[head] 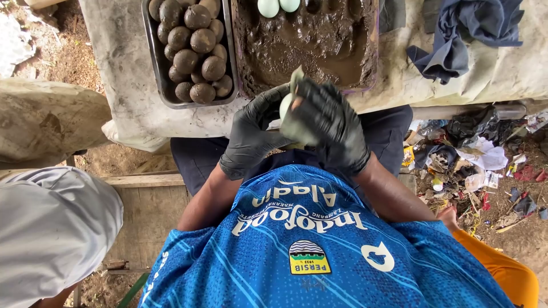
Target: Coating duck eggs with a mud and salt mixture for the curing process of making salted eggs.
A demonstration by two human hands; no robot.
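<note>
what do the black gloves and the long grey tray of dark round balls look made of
Black gloves, left hand and right hand: thin rubbery material, probably nitrile or latex, stretched tight with a dull sheen. Long grey tray: looks like metal, thin rim, dull scuffed finish. Dark round balls: matte mud-like coating.

Both hands wear black gloves and meet just above the blue shirt; the left hand cups from one side, the right hand wraps over a pale egg half smeared with grey-green mud; beyond them, on a cloth-covered table, a metal tray holds a heap of mud-coated eggs; beside it a tray of wet brown mud carries two clean pale eggs at its far edge; a dark cloth lies to the right; litter covers the ground below.
</note>
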